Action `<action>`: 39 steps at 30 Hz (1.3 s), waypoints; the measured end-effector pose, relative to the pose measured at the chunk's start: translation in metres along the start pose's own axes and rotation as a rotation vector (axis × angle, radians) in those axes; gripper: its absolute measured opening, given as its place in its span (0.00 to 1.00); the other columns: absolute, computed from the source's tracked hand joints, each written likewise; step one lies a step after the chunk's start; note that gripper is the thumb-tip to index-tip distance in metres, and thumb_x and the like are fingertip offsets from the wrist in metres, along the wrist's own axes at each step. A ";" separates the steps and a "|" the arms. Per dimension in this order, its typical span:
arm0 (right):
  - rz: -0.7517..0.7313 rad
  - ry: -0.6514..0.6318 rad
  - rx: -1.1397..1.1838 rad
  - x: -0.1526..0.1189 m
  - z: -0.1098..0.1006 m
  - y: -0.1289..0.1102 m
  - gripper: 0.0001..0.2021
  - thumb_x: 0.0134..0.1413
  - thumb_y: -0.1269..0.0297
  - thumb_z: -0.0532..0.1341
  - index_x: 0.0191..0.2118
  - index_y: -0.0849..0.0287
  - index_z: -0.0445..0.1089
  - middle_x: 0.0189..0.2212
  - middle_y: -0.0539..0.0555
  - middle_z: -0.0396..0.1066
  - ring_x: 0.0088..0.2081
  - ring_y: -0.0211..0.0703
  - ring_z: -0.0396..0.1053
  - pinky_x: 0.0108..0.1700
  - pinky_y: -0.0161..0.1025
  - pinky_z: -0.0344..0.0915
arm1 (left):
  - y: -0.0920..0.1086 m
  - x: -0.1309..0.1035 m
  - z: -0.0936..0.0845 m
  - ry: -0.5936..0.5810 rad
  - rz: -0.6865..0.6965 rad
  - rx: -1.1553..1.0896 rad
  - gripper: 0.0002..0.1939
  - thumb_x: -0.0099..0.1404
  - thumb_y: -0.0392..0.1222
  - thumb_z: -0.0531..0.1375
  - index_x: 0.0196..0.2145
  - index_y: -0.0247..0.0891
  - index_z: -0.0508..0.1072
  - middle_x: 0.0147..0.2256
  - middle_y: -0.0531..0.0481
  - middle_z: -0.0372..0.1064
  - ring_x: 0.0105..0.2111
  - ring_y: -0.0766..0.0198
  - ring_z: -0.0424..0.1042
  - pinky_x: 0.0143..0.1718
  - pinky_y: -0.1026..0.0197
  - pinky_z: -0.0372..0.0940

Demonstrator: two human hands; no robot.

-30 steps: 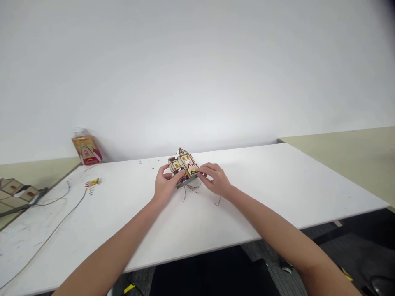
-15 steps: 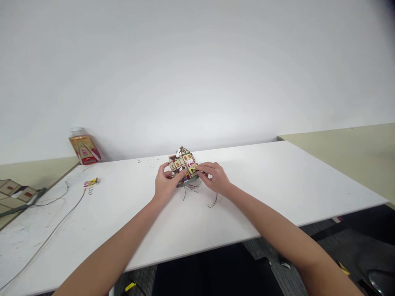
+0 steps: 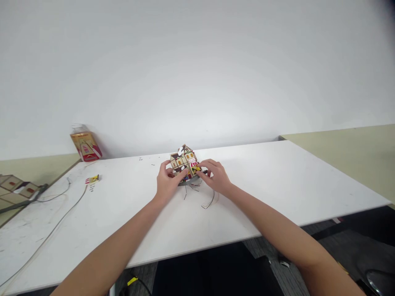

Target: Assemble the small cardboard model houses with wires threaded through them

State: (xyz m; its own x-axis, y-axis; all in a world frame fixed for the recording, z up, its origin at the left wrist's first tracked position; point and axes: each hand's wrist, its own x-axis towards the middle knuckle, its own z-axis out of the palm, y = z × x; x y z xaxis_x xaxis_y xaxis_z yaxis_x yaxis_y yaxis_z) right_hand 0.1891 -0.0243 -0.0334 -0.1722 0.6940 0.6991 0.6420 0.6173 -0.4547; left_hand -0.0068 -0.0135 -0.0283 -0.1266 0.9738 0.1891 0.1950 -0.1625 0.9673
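Note:
A small model house [image 3: 182, 161] with cream walls, dark beams and orange windows is tilted back above the white table. My left hand [image 3: 166, 181] grips its left side, thumb across the lower front and fingers behind. At the right of the front, my right hand [image 3: 216, 176] has thumb and forefinger closed on a small yellow shopfront piece [image 3: 195, 168] with a red-and-white striped awning. The piece lies against the house wall; whether it is fixed there I cannot tell. Thin wires [image 3: 193, 187] hang from the grey base, and a longer wire [image 3: 210, 204] curls below my right hand.
A similar yellow piece with striped awning [image 3: 92, 179] lies on the white table [image 3: 262, 185] at left, beside a cable [image 3: 58, 224]. Behind it a bottle with amber contents [image 3: 85, 144] stands by the wall. Another house model [image 3: 17, 191] is at the far left edge.
The model house has turned slightly and sits a touch further right and up. My right fingertips have shifted on the yellow piece, and the long wire's end has swung left.

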 end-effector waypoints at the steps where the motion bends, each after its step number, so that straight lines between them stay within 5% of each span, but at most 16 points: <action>1: 0.017 -0.001 0.007 0.000 0.000 -0.001 0.10 0.57 0.60 0.61 0.44 0.54 0.71 0.41 0.52 0.75 0.20 0.30 0.62 0.41 0.41 0.63 | 0.001 0.000 0.000 -0.001 -0.003 -0.004 0.38 0.45 0.55 0.70 0.51 0.41 0.61 0.34 0.49 0.74 0.27 0.63 0.71 0.28 0.62 0.66; 28: -0.123 -0.047 -0.139 -0.001 0.000 -0.012 0.09 0.59 0.60 0.59 0.39 0.56 0.76 0.30 0.51 0.75 0.28 0.33 0.68 0.36 0.38 0.51 | 0.003 -0.005 0.000 -0.048 0.030 0.088 0.44 0.44 0.51 0.72 0.55 0.45 0.57 0.46 0.44 0.70 0.36 0.58 0.75 0.37 0.55 0.71; 39: -0.276 -0.073 -0.345 -0.006 0.003 -0.014 0.14 0.63 0.63 0.54 0.31 0.57 0.74 0.25 0.51 0.74 0.26 0.33 0.66 0.36 0.41 0.46 | 0.015 -0.007 -0.005 -0.095 0.222 0.239 0.38 0.47 0.50 0.69 0.52 0.45 0.59 0.46 0.48 0.70 0.40 0.57 0.73 0.40 0.57 0.67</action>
State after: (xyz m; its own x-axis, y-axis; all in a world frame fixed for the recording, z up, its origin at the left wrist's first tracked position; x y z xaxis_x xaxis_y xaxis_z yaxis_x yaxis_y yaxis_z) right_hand 0.1785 -0.0356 -0.0330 -0.4161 0.5528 0.7220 0.7743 0.6317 -0.0373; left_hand -0.0075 -0.0239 -0.0140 0.0331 0.9311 0.3633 0.4313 -0.3412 0.8352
